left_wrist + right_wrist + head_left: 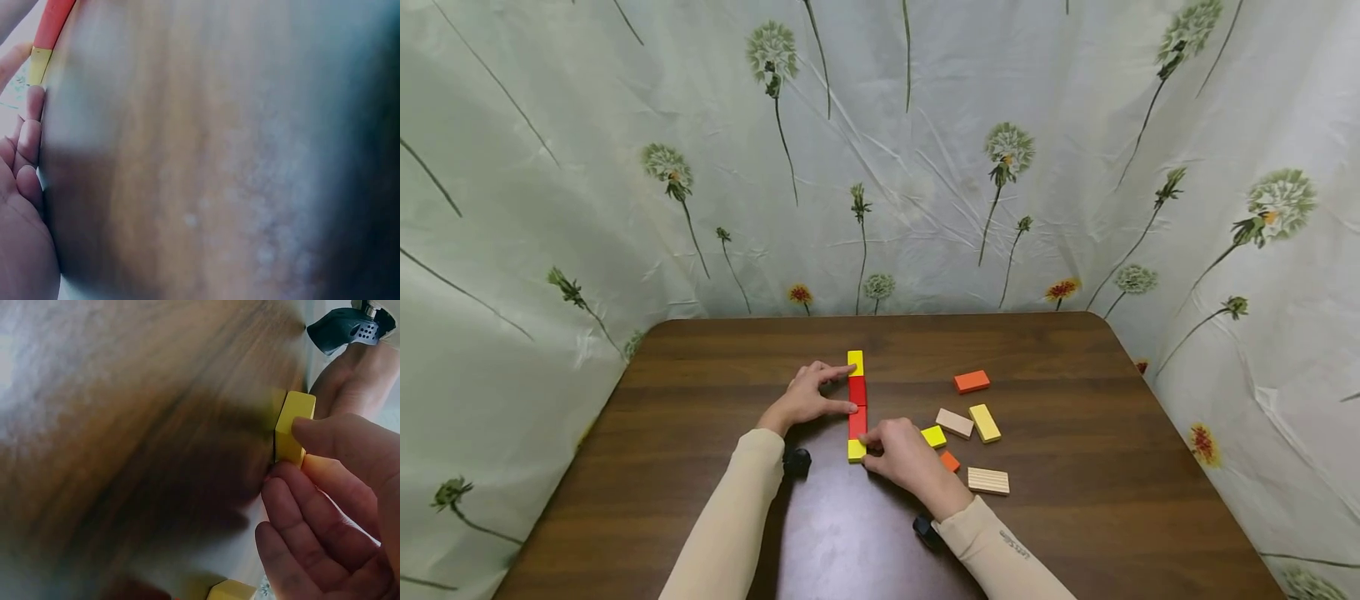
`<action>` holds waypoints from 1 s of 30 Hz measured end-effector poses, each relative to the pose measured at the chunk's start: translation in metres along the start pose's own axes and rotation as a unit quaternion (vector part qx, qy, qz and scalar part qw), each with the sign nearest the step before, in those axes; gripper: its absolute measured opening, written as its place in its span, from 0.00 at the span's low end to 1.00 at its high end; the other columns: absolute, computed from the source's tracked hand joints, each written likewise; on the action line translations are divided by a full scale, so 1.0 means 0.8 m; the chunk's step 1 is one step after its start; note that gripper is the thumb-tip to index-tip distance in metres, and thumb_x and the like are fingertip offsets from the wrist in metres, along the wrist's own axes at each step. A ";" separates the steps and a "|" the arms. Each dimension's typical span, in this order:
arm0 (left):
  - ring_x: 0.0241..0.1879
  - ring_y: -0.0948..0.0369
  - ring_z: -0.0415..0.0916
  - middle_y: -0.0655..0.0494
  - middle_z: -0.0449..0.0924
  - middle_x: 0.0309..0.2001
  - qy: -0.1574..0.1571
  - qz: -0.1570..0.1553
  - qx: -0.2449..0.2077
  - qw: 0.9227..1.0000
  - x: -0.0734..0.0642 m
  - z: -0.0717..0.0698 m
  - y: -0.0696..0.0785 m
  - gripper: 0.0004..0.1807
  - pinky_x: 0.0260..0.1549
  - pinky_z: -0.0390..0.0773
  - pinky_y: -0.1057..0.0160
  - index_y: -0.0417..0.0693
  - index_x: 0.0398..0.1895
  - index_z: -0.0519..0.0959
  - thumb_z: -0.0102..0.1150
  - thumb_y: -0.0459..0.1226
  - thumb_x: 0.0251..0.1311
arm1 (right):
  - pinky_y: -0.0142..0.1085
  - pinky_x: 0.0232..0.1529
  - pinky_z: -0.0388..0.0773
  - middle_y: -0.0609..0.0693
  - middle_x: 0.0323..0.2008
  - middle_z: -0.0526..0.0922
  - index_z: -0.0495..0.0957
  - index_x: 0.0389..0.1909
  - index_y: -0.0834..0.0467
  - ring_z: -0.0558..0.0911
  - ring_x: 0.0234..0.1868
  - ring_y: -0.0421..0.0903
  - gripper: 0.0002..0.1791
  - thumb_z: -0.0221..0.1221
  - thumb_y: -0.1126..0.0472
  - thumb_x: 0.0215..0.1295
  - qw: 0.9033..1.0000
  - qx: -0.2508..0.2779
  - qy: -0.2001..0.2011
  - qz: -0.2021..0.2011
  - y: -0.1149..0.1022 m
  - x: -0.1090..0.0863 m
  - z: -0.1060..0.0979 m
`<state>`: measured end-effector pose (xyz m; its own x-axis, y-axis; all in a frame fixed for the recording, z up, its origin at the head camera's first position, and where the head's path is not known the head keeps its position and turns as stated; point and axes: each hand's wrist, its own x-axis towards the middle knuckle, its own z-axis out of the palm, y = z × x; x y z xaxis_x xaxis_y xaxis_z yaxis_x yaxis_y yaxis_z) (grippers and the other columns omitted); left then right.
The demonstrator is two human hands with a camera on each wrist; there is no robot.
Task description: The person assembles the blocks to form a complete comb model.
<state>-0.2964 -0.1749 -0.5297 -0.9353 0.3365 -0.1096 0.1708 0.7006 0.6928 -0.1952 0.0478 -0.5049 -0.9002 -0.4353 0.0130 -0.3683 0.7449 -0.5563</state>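
Four-sided toy blocks form a straight row on the table: a far yellow block (855, 358), a red block (857, 390), another red block (857, 425) and a near yellow block (856, 452). My left hand (806, 396) lies along the row's left side, index fingertip at the far yellow block and thumb at the red blocks. At the near end, my right hand (906, 457) pinches the near yellow block between thumb and fingers. The right wrist view shows the thumb on that yellow block (295, 415). Part of the row's right side is hidden by the right hand.
Right of the row lie loose blocks: an orange block (972, 382), a pale wooden block (955, 422), a light yellow block (985, 423), a bright yellow block (934, 437), a small orange block (950, 461) and a striped wooden block (988, 481). A flowered curtain (925, 183) hangs behind the table (700, 367).
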 end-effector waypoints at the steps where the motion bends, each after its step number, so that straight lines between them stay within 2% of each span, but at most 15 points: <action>1: 0.62 0.51 0.66 0.50 0.76 0.60 0.001 -0.002 0.000 1.000 0.000 0.000 -0.001 0.43 0.60 0.72 0.43 0.68 0.76 0.76 0.81 0.56 0.55 | 0.32 0.41 0.84 0.51 0.38 0.91 0.93 0.48 0.60 0.84 0.34 0.39 0.14 0.76 0.63 0.61 1.000 0.001 0.000 -0.002 0.000 0.000 0.000; 7: 0.64 0.50 0.66 0.49 0.75 0.63 -0.004 -0.010 -0.007 1.000 -0.001 0.000 -0.006 0.43 0.62 0.73 0.39 0.69 0.76 0.76 0.81 0.56 0.55 | 0.31 0.40 0.83 0.50 0.35 0.90 0.92 0.44 0.60 0.81 0.32 0.39 0.11 0.76 0.64 0.60 1.000 0.000 -0.006 -0.016 0.000 0.004 0.001; 12: 0.63 0.50 0.65 0.50 0.75 0.61 -0.006 -0.012 -0.009 1.000 -0.003 0.000 -0.005 0.43 0.61 0.72 0.41 0.68 0.76 0.76 0.81 0.56 0.55 | 0.30 0.39 0.82 0.49 0.33 0.89 0.92 0.42 0.60 0.80 0.32 0.38 0.10 0.76 0.65 0.60 1.000 -0.003 -0.004 -0.019 0.000 0.005 0.003; 22: 0.62 0.51 0.66 0.51 0.76 0.60 -0.006 -0.001 0.002 1.000 0.000 0.000 -0.004 0.41 0.58 0.73 0.44 0.68 0.76 0.77 0.79 0.56 0.57 | 0.31 0.40 0.84 0.51 0.36 0.90 0.91 0.45 0.61 0.83 0.33 0.39 0.11 0.74 0.66 0.62 1.000 -0.010 0.005 -0.012 -0.001 0.005 0.001; 30: 0.62 0.51 0.66 0.51 0.76 0.59 -0.008 0.000 0.003 1.000 0.000 -0.003 -0.002 0.42 0.58 0.73 0.44 0.70 0.76 0.76 0.79 0.58 0.57 | 0.31 0.39 0.84 0.51 0.35 0.90 0.91 0.44 0.62 0.84 0.31 0.39 0.10 0.74 0.68 0.61 1.000 0.003 0.011 -0.014 -0.001 0.007 -0.001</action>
<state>-0.2974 -0.1776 -0.5290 -0.9300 0.3466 -0.1219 0.1722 0.7044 0.6886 -0.2003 0.0452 -0.5038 -0.8948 -0.4439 0.0471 -0.3917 0.7302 -0.5598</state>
